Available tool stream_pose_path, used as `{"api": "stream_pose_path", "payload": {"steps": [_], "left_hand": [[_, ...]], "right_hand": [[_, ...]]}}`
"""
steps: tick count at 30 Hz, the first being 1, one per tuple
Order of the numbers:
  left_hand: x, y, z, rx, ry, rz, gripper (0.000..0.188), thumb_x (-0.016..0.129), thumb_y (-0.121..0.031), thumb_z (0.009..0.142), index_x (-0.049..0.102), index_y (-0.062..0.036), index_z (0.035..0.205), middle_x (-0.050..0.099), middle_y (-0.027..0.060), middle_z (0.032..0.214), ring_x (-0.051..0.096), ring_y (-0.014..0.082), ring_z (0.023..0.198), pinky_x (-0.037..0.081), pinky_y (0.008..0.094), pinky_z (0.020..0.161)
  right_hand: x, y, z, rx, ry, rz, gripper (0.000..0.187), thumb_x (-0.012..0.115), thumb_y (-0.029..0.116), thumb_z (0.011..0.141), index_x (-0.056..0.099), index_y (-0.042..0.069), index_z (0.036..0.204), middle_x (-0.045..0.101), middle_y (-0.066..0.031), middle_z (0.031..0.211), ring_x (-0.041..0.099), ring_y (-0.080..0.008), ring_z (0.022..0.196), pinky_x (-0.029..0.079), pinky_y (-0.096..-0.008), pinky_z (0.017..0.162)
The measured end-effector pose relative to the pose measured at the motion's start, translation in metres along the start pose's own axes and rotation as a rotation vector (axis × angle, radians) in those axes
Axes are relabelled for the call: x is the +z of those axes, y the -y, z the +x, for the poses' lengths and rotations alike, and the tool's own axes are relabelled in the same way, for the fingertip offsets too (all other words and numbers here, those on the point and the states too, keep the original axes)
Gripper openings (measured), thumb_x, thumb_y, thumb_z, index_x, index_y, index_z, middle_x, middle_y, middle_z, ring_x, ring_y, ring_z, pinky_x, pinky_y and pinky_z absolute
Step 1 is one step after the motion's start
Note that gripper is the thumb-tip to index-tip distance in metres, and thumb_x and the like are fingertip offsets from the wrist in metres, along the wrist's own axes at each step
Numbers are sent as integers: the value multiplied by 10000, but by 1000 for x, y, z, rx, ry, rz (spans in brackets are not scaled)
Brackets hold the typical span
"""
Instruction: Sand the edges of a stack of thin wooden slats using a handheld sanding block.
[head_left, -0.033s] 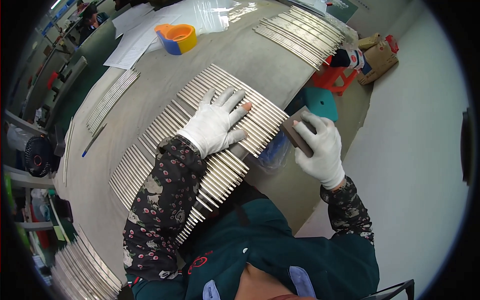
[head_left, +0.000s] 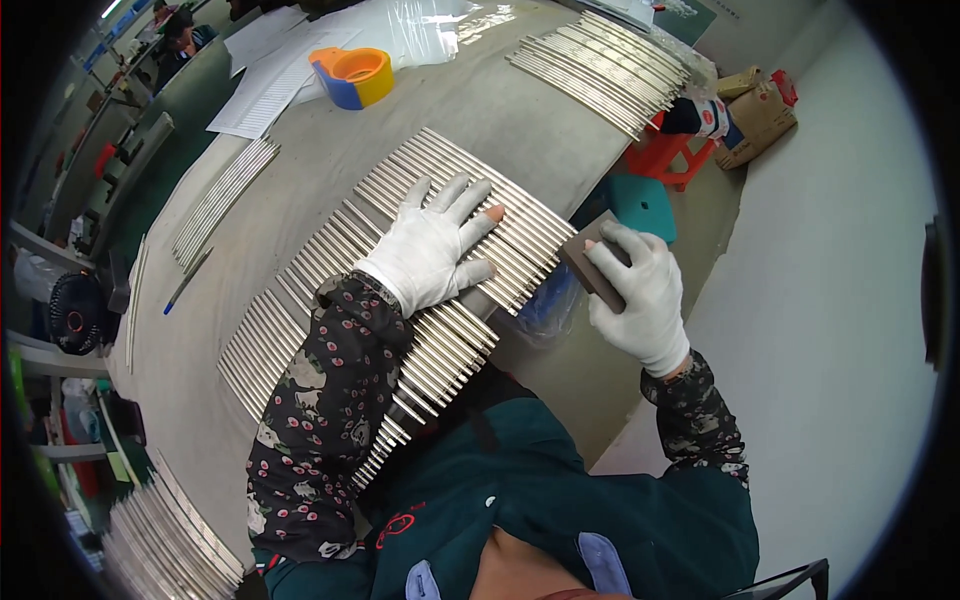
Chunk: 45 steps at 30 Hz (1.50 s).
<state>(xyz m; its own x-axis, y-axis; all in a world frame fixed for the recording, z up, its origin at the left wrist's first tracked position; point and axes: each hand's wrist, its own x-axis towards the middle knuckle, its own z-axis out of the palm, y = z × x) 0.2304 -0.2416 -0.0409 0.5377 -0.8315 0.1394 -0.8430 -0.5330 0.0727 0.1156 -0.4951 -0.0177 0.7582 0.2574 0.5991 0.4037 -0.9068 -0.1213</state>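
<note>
A white-gloved left hand (head_left: 425,245), fingers spread apart, lies flat on silver rods (head_left: 530,215) along the worktop's (head_left: 470,105) near right edge. The right hand's (head_left: 645,305) fingers clamp a dark block (head_left: 583,262), shifted very slightly left, bringing it closer to the rod ends; whether they touch is unclear.

No wording legible. Paper sheets (head_left: 262,105) on table (head_left: 470,105): rows of fine print, too small to read. Green jacket (head_left: 460,475): red emblem (head_left: 397,527) on chest. White wrapper (head_left: 719,121) near brown sack (head_left: 757,122): red marks, blurred.
</note>
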Motion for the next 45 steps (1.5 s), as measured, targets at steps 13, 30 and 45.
{"api": "stream_pose_path", "payload": {"steps": [13, 30, 45], "left_hand": [[-4, -6, 1, -35, -53, -20, 722, 519, -563, 848, 455, -50, 1352, 363, 155, 1459, 295, 354, 1372, 208, 542, 1120], [-8, -5, -1, -22, -86, -55, 690, 572, -517, 827, 494, -28, 1307, 387, 159, 1434, 319, 348, 1357, 219, 548, 1116], [-18, -3, 58, -18, 3, -262, 161, 746, -167, 713, 680, -143, 858, 605, 45, 879, 568, 270, 931, 455, 399, 792]], "right_hand": [[-2, -6, 30, -116, 119, 5, 448, 665, 67, 550, 657, 108, 996, 593, -76, 1108, 552, -303, 938, 474, -394, 748], [-35, -5, 25, -128, 258, -81, 419, 676, 102, 562, 663, 101, 981, 603, -74, 1103, 566, -295, 881, 456, -376, 671], [-33, -8, -4, 10, 149, -77, 480, 686, 88, 557, 650, 125, 1034, 568, -69, 1136, 541, -307, 984, 452, -398, 748]]}}
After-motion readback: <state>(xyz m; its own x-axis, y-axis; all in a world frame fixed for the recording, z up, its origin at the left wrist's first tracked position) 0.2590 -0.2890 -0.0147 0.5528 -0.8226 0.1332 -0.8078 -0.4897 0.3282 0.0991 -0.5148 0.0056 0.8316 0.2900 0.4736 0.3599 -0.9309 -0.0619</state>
